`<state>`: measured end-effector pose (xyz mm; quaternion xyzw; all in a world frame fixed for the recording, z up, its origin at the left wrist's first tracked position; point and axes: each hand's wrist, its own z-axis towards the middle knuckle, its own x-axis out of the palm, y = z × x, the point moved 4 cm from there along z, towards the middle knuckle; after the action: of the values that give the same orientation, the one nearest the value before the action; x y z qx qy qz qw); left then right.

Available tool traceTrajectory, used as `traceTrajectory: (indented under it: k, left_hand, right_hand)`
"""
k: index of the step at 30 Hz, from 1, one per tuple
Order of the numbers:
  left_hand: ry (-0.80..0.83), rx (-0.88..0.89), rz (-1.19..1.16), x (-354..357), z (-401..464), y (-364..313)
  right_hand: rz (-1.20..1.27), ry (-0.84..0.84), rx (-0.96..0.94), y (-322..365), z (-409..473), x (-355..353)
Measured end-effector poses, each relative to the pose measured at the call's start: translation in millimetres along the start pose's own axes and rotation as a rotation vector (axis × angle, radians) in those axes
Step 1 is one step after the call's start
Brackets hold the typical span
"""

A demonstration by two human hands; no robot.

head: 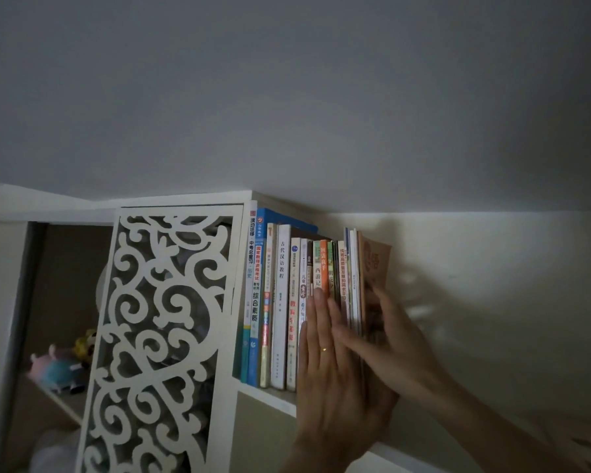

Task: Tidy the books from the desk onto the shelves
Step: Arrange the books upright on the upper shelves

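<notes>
A row of upright books stands on a high white shelf, spines facing me. At the row's right end is a brown-covered book. My left hand, with a ring on one finger, lies flat with straight fingers against the spines in the middle of the row. My right hand reaches in from the lower right; its fingers press the thin spines beside the brown book and its thumb lies on that book's cover. Its blur hides whether it grips the book.
A white carved lattice panel stands left of the books. Behind it an open compartment holds plush toys. A pale wall is right of the books, with the ceiling close above.
</notes>
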<state>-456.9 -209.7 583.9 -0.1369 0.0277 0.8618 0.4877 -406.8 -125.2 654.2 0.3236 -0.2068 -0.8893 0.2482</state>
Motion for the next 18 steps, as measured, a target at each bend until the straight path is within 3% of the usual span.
traceTrajectory:
  k: [4, 14, 18]
  left_hand:
    - [-0.001, 0.046, 0.045, 10.2, -14.9, 6.0]
    - [0.052, -0.054, 0.134, 4.7, -24.0, 3.5]
    - [-0.031, -0.039, 0.094, -1.5, -29.0, -3.4]
  right_hand:
    - [-0.100, -0.111, 0.007, -9.3, -7.4, -13.4]
    - [-0.266, -0.084, 0.038, -2.8, -16.8, -4.8]
    - [-0.370, -0.079, 0.062, -3.6, -18.0, -9.2]
